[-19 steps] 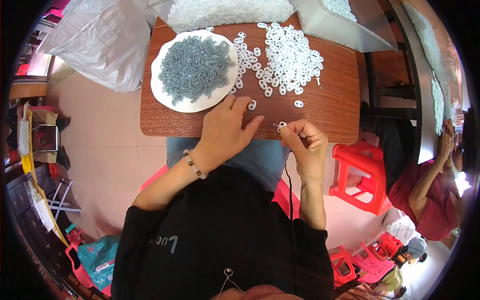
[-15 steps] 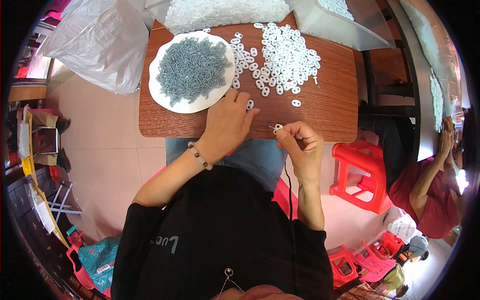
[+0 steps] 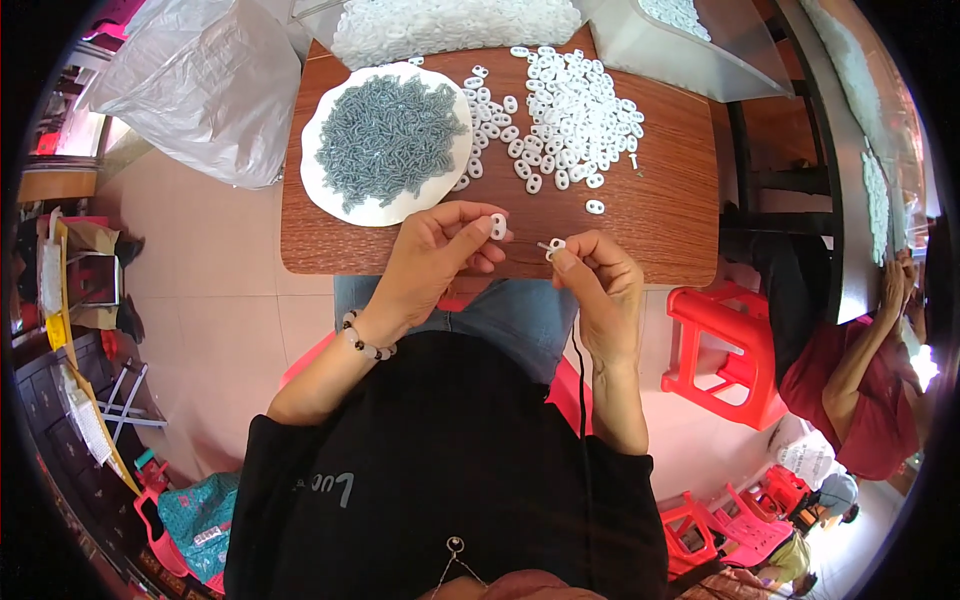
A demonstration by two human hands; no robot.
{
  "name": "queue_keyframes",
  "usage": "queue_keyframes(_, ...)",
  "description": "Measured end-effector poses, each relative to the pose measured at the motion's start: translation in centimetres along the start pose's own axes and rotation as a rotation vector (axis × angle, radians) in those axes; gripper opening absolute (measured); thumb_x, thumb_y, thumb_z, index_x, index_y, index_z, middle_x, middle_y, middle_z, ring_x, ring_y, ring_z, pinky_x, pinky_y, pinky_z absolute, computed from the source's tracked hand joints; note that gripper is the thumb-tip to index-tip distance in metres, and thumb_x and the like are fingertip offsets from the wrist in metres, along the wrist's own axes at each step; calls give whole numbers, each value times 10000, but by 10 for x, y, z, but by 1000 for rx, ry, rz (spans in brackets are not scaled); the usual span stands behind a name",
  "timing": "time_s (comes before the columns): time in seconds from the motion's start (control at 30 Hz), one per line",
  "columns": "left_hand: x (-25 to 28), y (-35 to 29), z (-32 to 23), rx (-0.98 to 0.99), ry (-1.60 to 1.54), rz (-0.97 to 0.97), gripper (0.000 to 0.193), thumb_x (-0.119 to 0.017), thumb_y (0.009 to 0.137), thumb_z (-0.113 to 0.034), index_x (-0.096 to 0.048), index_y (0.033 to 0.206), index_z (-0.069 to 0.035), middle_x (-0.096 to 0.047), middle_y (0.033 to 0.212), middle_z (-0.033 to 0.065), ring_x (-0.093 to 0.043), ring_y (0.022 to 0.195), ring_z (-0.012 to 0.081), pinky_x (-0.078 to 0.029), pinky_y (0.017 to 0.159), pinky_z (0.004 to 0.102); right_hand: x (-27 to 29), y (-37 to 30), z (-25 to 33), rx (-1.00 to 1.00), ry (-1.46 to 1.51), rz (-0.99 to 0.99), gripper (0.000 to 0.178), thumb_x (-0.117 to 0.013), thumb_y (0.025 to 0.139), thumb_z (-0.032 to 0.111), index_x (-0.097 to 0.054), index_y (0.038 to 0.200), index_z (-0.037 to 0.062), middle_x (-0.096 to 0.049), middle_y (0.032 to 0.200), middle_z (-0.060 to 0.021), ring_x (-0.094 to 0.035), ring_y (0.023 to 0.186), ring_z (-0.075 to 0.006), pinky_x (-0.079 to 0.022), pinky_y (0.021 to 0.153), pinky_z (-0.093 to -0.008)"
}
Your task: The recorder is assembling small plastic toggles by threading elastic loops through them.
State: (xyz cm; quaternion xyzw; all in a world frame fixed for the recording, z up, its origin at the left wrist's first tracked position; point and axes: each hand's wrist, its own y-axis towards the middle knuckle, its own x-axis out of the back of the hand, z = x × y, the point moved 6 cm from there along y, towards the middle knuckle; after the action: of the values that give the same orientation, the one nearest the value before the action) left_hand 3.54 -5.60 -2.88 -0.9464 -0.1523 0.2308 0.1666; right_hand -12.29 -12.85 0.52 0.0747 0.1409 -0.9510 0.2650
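broadly, a brown wood-grain table with rounded corners spans the upper middle of the view, its near edge above the wearer's lap in blue jeans. pale, crumpled plastic bag off the table's left side; red stool on the floor at right; beyond it, at the far right, a co-worker in a dark red top, arms reaching to another work surface. at the table's far edge, a clear container packed with white pieces. scalloped white plate on the left part of the table, heaped with small grey ribbed pieces. left hand raised over the near edge, just below the plate, beaded bracelet at its wrist; thumb and fingers pinch one white two-holed link. right hand near it, the two apart; its thumb and index are closed on a second white link, a thin metal pin sticking out of that link toward the left. loose heap of like links right of the plate, one stray link lying nearer the wearer. smallest noted: a loose pin beside the heap.
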Motion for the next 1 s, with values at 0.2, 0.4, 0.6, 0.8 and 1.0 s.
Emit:
queue_keyframes(0.2, -4, -11, 2, 86, -314, 61, 287, -556, 965, -146, -578, 1211, -1, -667, 952, 59, -621, 770, 71, -508, 669, 195, -11, 3, 1, 28, -41, 96, 68, -621, 904, 57, -616, 854, 10, -583, 746, 22, -522, 689, -34, -417, 641, -182)
queue_keyframes(0.4, 2, -14, 2, 6, -249, 45, 268, -548, 975, -163, -570, 1198, -16, -652, 931, 73, -636, 759, 100, -516, 654, 204, -16, 4, 2, 35, -81, 105, 70, -615, 909, 57, -613, 858, 7, -580, 748, 22, -518, 691, -34, -416, 642, -184)
queue_keyframes(0.6, 2, -16, 3, -8, -220, 47, 225, -562, 969, -190, -608, 1084, -3, -656, 902, 73, -649, 739, 116, -521, 633, 214, -16, 5, -1, -6, -16, 111, 66, -609, 912, 59, -611, 867, 10, -578, 746, 23, -512, 688, -28, -406, 634, -180)
queue_keyframes(0.8, -6, -20, -2, 69, -247, 82, 219, -576, 957, -167, -619, 1065, 19, -666, 888, 71, -650, 734, 116, -522, 628, 222, -14, 6, -5, -36, -2, 85, 79, -623, 881, 84, -624, 844, 14, -577, 708, 7, -516, 658, -47, -384, 620, -192)
queue_keyframes(1.0, 3, -14, 15, 116, -358, 189, 198, -590, 948, -162, -617, 1063, -2, -659, 876, 47, -637, 723, 96, -517, 641, 209, -15, 4, -6, -26, -6, 95, 77, -622, 880, 84, -625, 846, 14, -578, 714, 7, -517, 654, -48, -384, 623, -192)
